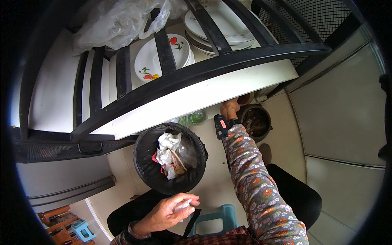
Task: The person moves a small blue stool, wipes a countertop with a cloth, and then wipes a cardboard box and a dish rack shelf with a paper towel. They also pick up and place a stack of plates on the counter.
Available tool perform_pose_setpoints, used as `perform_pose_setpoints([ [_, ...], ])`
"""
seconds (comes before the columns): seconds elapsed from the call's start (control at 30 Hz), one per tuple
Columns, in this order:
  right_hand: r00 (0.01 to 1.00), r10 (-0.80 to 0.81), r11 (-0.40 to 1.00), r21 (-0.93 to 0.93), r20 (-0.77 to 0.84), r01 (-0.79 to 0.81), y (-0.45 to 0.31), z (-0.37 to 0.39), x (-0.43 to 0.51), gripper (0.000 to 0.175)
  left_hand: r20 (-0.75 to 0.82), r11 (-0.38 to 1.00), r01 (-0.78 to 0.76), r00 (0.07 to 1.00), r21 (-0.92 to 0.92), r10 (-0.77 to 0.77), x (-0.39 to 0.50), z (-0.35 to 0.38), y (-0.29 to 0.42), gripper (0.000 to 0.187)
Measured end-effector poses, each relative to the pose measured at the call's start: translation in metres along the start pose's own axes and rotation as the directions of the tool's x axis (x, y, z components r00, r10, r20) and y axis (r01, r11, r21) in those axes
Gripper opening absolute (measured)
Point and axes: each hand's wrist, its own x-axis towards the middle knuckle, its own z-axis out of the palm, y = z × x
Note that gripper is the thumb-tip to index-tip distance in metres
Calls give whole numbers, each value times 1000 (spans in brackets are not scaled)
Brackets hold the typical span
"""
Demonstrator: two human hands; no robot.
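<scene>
My left hand (171,211) is held low in front of me, with a small crumpled white tissue or wrapper (182,205) in its curled fingers. Just beyond it stands a round black waste bin (139,165) with a black liner; crumpled white tissues (169,141) and other scraps lie inside. My right hand (230,107) reaches under the white shelf board (199,97), its fingertips hidden by the board. Close to it are a brown pot (246,98), partly covered, and a dark round pot (267,118) holding dark matter. Green vegetables in clear plastic (196,117) lie left of that hand.
A black slatted rack (199,65) overhangs the bin, holding floral plates (145,58), a stack of white plates (190,23) and clear plastic bags (122,23). A blue plastic stool (229,214) is beneath me. Pale cabinet panels (340,101) stand at the right.
</scene>
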Motion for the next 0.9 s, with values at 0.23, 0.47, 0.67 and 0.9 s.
perform_pose_setpoints([
  [0.23, 1000, -20, 1000, 17, 4, 20, 29, -6, 37, 43, 18, 999, -19, 1000, 27, 18, 3, -1, 3, 34],
  [0.47, 994, 18, 994, -101, -103, -29, 5, -1, 20, 45, 24, 1000, -7, 1000, 28, 6, 4, 1, 5, 34],
  [0.67, 993, -7, 971, -240, -121, -22, -5, -4, 16, 48, 25, 1000, 0, 1000, 24, 0, 3, 2, 7, 34],
  [0.9, 992, -19, 939, -344, -123, -25, -14, -11, 28, 52, 17, 1000, 9, 1000, 16, -9, 4, 7, 10, 34],
])
